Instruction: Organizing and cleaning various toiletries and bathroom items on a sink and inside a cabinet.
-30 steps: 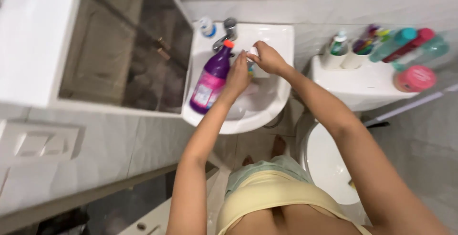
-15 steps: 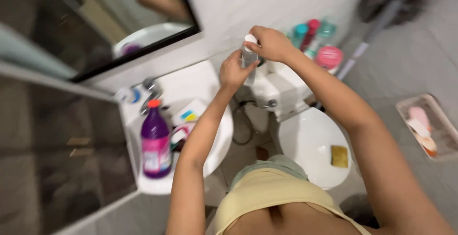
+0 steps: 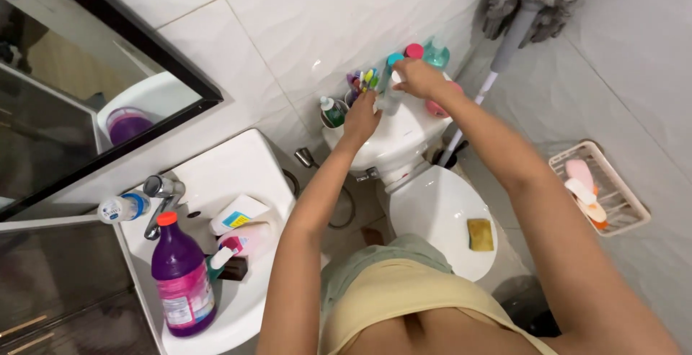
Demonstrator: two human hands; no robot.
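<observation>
Far left, on the sink (image 3: 249, 164): purple bottle (image 3: 182, 276), upright by the tap (image 3: 162, 195). Centre, over the toilet tank (image 3: 393, 135): your left hand (image 3: 360, 118) and right hand (image 3: 418, 77), both at a small white bottle (image 3: 391, 99) held between them; fingers curled round it, exact grip blurred. Just beyond: toothbrush cup (image 3: 358, 85), coloured bottles (image 3: 425, 52). Right: yellow sponge (image 3: 480, 234) on the toilet lid, mop (image 3: 504, 38), wall soap rack (image 3: 598, 189).

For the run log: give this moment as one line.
left hand on toilet tank | right hand among bottles | grip unclear | purple bottle on sink
</observation>
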